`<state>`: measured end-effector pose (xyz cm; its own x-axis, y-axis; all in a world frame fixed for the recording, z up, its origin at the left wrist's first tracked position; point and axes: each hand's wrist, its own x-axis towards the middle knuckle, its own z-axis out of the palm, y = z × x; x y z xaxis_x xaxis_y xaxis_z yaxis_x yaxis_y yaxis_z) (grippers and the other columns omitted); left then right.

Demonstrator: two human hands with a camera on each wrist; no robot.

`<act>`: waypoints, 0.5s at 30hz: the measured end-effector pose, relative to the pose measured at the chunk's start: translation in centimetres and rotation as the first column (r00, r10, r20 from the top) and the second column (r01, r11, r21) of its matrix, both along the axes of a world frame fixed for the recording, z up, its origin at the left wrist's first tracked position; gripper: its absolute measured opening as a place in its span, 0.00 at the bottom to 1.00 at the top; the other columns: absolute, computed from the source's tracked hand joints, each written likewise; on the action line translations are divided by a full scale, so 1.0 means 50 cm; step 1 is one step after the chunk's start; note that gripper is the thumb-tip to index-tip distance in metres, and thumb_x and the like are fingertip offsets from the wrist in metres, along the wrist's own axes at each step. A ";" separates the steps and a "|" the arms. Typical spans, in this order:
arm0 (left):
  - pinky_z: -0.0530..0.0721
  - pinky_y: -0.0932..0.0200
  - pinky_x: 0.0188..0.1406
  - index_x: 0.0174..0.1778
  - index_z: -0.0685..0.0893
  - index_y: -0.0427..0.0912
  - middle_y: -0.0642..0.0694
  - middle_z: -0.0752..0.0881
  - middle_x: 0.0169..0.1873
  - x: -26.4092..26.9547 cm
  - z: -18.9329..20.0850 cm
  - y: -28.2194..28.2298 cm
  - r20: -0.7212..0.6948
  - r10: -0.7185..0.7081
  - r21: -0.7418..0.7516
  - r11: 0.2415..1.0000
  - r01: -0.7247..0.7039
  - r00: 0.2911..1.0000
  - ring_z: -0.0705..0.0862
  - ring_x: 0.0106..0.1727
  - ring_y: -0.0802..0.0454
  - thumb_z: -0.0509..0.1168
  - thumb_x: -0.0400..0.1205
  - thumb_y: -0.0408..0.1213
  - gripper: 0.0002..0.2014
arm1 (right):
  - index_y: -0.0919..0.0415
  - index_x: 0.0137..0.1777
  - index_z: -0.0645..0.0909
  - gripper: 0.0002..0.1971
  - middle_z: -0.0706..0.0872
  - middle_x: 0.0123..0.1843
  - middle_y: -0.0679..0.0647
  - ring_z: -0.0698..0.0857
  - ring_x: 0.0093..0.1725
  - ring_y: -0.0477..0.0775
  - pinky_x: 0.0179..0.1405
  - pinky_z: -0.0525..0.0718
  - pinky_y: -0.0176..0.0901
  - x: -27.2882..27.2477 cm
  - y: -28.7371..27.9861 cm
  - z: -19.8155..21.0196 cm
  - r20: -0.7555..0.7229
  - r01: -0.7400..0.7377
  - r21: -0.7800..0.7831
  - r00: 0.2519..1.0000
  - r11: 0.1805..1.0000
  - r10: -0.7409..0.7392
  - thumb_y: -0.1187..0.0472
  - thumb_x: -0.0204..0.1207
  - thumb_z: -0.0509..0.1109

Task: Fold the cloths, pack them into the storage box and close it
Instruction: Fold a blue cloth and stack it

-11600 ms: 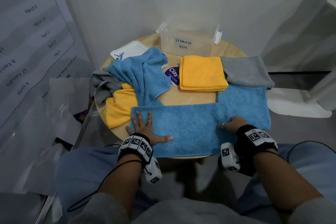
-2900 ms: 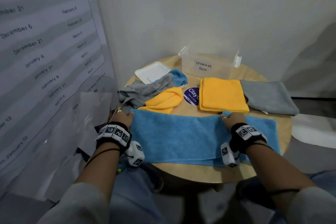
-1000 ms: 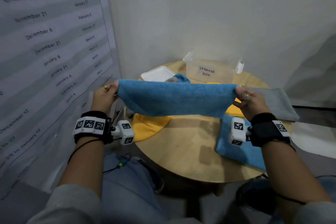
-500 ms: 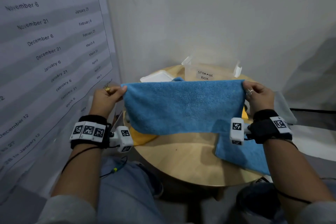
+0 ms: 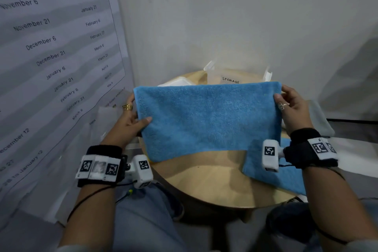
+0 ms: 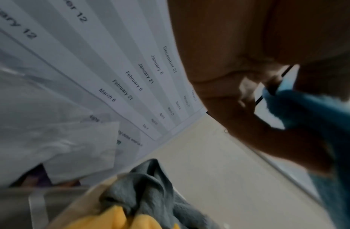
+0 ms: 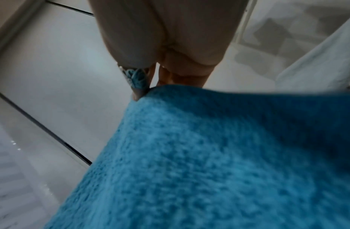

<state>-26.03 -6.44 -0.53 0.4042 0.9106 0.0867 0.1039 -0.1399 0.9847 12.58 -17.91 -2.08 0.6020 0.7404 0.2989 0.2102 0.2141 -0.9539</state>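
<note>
A blue cloth (image 5: 208, 116) hangs stretched in the air above the round wooden table (image 5: 214, 182). My left hand (image 5: 133, 116) pinches its left edge and my right hand (image 5: 288, 104) pinches its upper right corner. The same blue cloth (image 7: 209, 162) fills the right wrist view under my fingers (image 7: 138, 91). Behind it stands the clear storage box (image 5: 231, 76), mostly hidden, its lid off. A second blue cloth (image 5: 272, 172) lies on the table's right side. A grey cloth (image 6: 150, 190) and a yellow cloth (image 6: 115, 220) lie crumpled at the table's left.
A white lid (image 5: 180, 82) lies left of the box. A folded grey cloth (image 5: 321, 120) shows at the table's right edge. A paper calendar sheet (image 5: 51, 57) hangs on the wall close to my left hand. My knees are under the table's front edge.
Both hands lifted the blue cloth off the table and raised it higher; over the last second it has spread out flat and tall in front of the box.
</note>
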 end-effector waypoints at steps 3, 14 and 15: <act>0.82 0.70 0.22 0.74 0.60 0.52 0.44 0.84 0.48 -0.004 -0.001 -0.025 0.047 0.006 -0.030 1.000 -0.005 0.999 0.87 0.33 0.61 0.62 0.79 0.19 0.33 | 0.40 0.60 0.78 0.17 0.82 0.47 0.53 0.84 0.44 0.44 0.46 0.85 0.35 0.005 -0.029 -0.012 0.010 -0.052 -0.043 0.999 0.998 0.052 0.65 0.82 0.63; 0.76 0.76 0.55 0.67 0.78 0.42 0.48 0.82 0.61 0.154 -0.076 -0.112 -0.347 -0.231 0.098 0.955 0.280 0.909 0.80 0.60 0.58 0.58 0.70 0.37 0.27 | 0.46 0.52 0.68 0.19 0.70 0.35 0.52 0.69 0.31 0.49 0.34 0.69 0.42 -0.146 -0.011 -0.073 0.030 -0.186 -0.225 0.980 0.957 0.197 0.75 0.79 0.57; 0.75 0.76 0.56 0.67 0.79 0.42 0.49 0.82 0.61 0.172 -0.069 -0.122 -0.330 -0.251 0.119 0.945 0.304 0.910 0.79 0.60 0.59 0.58 0.72 0.37 0.26 | 0.47 0.54 0.68 0.19 0.68 0.34 0.53 0.68 0.31 0.50 0.32 0.68 0.43 -0.159 -0.008 -0.074 0.049 -0.210 -0.226 0.973 0.951 0.226 0.76 0.79 0.56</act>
